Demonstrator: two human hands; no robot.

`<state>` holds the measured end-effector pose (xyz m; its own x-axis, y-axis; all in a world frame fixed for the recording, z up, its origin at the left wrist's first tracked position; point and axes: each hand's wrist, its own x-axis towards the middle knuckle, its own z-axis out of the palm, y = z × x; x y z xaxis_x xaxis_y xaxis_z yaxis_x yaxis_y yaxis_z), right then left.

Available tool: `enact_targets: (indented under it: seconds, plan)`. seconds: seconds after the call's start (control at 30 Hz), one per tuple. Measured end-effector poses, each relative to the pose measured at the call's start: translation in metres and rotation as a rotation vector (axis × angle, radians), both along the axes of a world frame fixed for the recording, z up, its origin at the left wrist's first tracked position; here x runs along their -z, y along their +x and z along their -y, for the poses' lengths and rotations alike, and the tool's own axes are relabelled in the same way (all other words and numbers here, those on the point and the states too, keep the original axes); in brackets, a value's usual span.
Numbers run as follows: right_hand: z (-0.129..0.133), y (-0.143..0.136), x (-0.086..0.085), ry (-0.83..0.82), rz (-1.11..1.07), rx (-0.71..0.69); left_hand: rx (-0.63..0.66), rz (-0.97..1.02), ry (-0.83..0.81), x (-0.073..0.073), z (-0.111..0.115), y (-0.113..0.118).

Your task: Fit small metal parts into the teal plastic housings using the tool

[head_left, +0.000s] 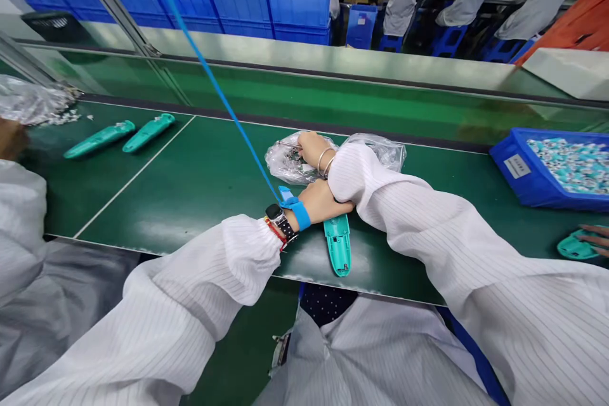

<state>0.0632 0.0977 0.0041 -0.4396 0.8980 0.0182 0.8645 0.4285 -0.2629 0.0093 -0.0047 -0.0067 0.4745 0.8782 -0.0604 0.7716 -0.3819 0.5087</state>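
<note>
A teal plastic housing half (339, 247) lies on the green bench near its front edge, its hollow inner side up. My left hand (323, 202) is closed around its far end, which the hand hides; a blue wrist strap (299, 212) is on that wrist. My right arm crosses over beyond the left hand. At a clear plastic bag (285, 165) of small metal parts, my right hand (311, 147) is closed on a thin metal tool (288, 144), whose exact kind I cannot make out. Another clear bag (380, 149) lies behind the right sleeve.
Two teal housings (102, 138) lie at left, near a bag of small white parts (33, 100) and a co-worker's sleeve. A blue bin (504, 168) of teal and white pieces stands at right. A co-worker's hand (597, 238) touches another housing. A blue cord (214, 79) runs up from my wrist.
</note>
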Motion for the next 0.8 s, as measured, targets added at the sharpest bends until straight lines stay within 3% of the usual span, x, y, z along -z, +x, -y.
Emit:
enact_targets:
  seconds: [0.1, 0.23, 0.3, 0.37, 0.47, 0.53, 0.67, 0.8]
  plan:
    - [0.006, 0.003, -0.014, 0.044, -0.028, 0.025, 0.019, 0.012, -0.009, 0.000, -0.002, 0.001]
    - [0.027, 0.024, -0.052, 0.138, -0.226, 0.080, 0.044, -0.057, -0.026, -0.003, -0.007, -0.003]
    - [0.046, 0.043, -0.069, 0.061, -0.413, 0.098, 0.061, -0.049, -0.017, -0.003, -0.008, -0.004]
    - [0.069, 0.064, -0.078, -0.157, -0.615, 0.136, 0.084, -0.020, -0.024, -0.003, -0.008, -0.002]
    - [0.106, 0.094, -0.077, -0.448, -0.854, 0.252, 0.115, 0.016, -0.031, -0.008, -0.002, 0.005]
    - [0.129, 0.111, -0.070, -0.546, -0.939, 0.356, 0.147, 0.024, -0.025, -0.014, 0.002, 0.011]
    - [0.170, 0.133, -0.059, -0.603, -0.949, 0.507, 0.188, 0.004, -0.011, -0.022, 0.007, 0.023]
    - [0.202, 0.134, -0.053, -0.586, -0.923, 0.603, 0.148, -0.035, 0.045, -0.021, 0.009, 0.028]
